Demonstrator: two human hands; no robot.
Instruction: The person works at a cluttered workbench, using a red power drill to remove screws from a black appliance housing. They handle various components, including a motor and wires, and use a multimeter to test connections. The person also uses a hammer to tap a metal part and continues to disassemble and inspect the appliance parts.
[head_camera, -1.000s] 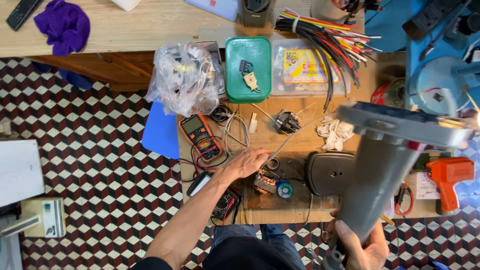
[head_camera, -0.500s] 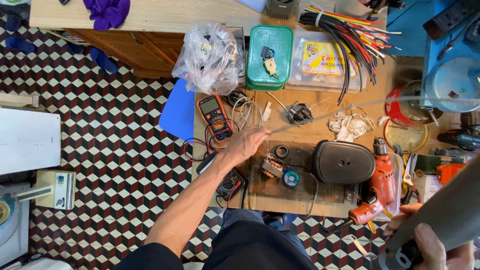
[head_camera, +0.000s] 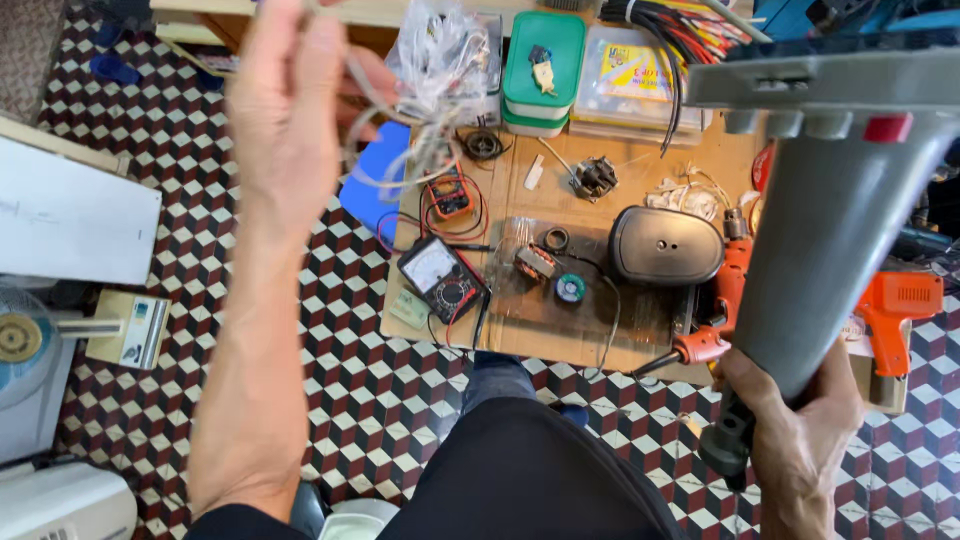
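Note:
My left hand (head_camera: 285, 110) is raised close to the camera, above the left side of the low table. Its fingers are closed on a bundle of thin white wires (head_camera: 415, 150) that trail down to the right. My right hand (head_camera: 800, 445) grips the narrow end of a grey tapered plastic column (head_camera: 830, 230). The column's wide top carries a row of buttons, one of them red. The column hides part of the table's right side.
On the cardboard-covered table (head_camera: 540, 335) lie a black analogue meter (head_camera: 440, 275), an orange meter (head_camera: 450, 197), a grey oval cover (head_camera: 665, 245), a green-lidded box (head_camera: 543, 60), a plastic bag (head_camera: 450, 40) and an orange drill (head_camera: 900, 300). A white board (head_camera: 70, 215) rests on the chequered floor at left.
My left hand has lifted off the table toward the camera with the white wires in it. The grey column has swung up across the right side of the view.

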